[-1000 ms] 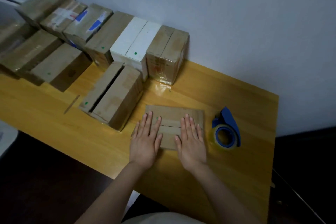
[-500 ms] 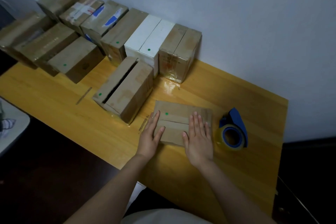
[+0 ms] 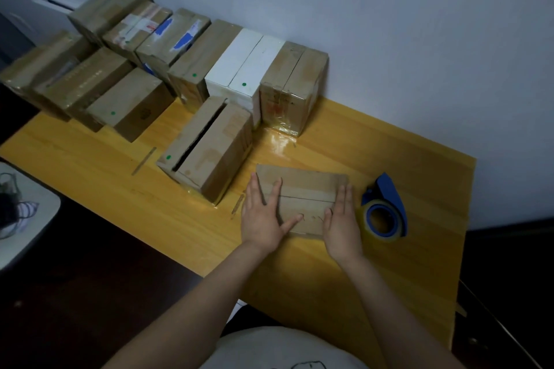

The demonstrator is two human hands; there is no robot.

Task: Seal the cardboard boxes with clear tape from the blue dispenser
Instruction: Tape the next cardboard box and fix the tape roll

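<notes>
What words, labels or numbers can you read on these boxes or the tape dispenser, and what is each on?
Nothing is legible.
Red print, front of the rightmost box: blurred.
White label with red marks, back-row box: blurred.
Faint line of print, left box: too small.
Round dark stamp, side of the front-left box: blurred.
On the dispenser: no writing visible.

It looks like a small packing room: taped cardboard boxes (image 3: 192,48) in rows on a wooden worktop (image 3: 374,159) against a plain wall (image 3: 389,24).
</notes>
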